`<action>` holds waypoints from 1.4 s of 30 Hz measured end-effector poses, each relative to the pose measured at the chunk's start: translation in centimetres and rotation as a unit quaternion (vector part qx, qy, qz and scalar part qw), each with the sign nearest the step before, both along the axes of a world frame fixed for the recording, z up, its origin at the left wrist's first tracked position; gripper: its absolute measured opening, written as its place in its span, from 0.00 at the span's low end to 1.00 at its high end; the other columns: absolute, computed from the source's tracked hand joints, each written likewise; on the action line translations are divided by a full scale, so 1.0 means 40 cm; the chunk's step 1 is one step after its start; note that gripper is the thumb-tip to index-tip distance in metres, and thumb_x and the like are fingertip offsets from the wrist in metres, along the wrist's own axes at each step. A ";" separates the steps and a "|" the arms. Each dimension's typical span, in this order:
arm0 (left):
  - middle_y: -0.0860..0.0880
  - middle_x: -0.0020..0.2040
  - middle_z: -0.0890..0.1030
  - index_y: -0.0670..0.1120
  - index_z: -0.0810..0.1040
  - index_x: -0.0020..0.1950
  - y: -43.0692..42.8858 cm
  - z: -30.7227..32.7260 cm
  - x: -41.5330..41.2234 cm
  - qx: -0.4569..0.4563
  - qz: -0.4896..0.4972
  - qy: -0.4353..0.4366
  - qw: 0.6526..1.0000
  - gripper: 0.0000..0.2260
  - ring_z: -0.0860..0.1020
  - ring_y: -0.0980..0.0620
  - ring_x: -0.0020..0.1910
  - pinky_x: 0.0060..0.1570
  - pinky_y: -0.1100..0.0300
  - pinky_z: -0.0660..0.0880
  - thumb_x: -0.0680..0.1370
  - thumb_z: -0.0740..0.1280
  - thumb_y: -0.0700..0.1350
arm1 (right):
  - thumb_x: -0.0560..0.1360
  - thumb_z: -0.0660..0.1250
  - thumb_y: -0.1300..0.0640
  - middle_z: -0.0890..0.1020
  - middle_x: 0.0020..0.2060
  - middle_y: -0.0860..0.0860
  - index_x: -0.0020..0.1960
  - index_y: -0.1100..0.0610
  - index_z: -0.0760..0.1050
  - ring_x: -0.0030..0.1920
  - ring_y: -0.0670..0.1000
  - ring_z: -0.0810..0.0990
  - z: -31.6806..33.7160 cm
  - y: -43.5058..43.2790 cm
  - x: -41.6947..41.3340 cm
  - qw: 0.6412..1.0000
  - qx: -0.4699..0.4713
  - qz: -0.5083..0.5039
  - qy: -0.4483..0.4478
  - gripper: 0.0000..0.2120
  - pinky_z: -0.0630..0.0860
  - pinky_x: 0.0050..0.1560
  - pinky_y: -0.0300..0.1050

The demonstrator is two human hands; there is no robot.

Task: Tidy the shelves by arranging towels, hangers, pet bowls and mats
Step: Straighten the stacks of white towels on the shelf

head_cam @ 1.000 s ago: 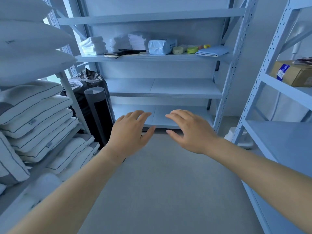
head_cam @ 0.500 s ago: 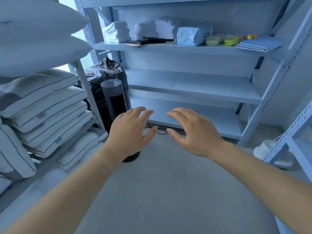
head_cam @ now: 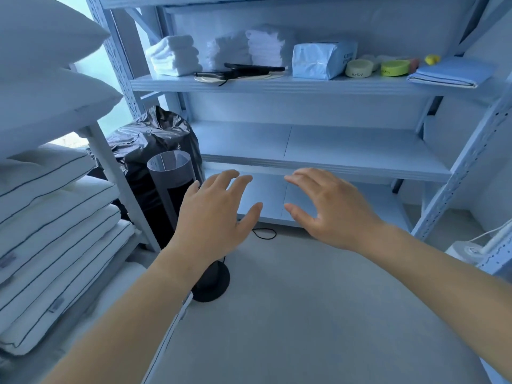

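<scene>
Both hands hover over the floor in front of the shelving. The left hand [head_cam: 219, 217] and the right hand [head_cam: 329, 209] are spread palm-down with fingers loosely straight, and they hold and touch nothing. Everything to be tidied sits on the upper shelf [head_cam: 277, 85], at 12 o'clock above them. The folded white towels [head_cam: 176, 55] stand in three stacks at 11 o'clock. The black hangers [head_cam: 249, 70] lie just in front of them, near the shelf's front edge. The cream and green round pieces, likely the pet bowls [head_cam: 358, 68], sit at 1 o'clock. The folded blue mat [head_cam: 454, 72] is at 2 o'clock, its corner at the rim. The step looks like a reach for a first item. It should go best if both hands rise together and lift a towel stack from both sides so the folds hold. The middle shelf [head_cam: 332, 151] below could serve as the sorting place.
</scene>
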State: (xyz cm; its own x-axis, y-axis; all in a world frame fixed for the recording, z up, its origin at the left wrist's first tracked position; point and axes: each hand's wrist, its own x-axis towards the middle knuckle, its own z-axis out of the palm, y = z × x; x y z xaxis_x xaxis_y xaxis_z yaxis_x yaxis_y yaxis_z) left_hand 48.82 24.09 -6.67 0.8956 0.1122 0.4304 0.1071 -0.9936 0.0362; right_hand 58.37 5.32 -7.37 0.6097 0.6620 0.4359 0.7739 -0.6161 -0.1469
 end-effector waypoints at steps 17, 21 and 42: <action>0.50 0.64 0.75 0.50 0.74 0.65 0.152 -0.015 0.646 -0.019 -0.050 -0.001 0.999 0.20 0.76 0.47 0.59 0.59 0.53 0.68 0.76 0.60 0.58 | 0.76 0.62 0.45 0.74 0.62 0.50 0.66 0.55 0.71 0.63 0.51 0.71 -0.016 0.178 0.609 0.999 0.031 -0.008 0.011 0.22 0.70 0.58 0.47; 0.52 0.64 0.74 0.50 0.73 0.66 0.171 -0.013 0.847 -0.011 -0.033 0.018 0.999 0.22 0.75 0.49 0.60 0.59 0.55 0.67 0.76 0.58 0.59 | 0.75 0.64 0.47 0.76 0.61 0.50 0.64 0.55 0.73 0.62 0.51 0.72 -0.007 0.185 0.811 0.999 0.050 -0.013 0.010 0.20 0.70 0.55 0.46; 0.53 0.59 0.79 0.50 0.72 0.66 0.432 -0.037 1.324 -0.035 0.062 0.030 0.997 0.23 0.79 0.49 0.54 0.55 0.54 0.72 0.76 0.55 0.60 | 0.76 0.62 0.45 0.75 0.62 0.49 0.66 0.54 0.71 0.63 0.50 0.71 -0.019 0.508 1.359 0.994 0.012 0.101 0.036 0.21 0.69 0.57 0.45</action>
State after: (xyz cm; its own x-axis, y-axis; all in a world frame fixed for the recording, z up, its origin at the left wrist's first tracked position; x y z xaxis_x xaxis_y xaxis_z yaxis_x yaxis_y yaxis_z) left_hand 101.80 41.38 -8.13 0.8972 0.2515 0.3629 0.2327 -0.9679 0.0955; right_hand 112.74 25.63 -8.13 0.4954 0.7638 0.4137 0.8685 -0.4445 -0.2194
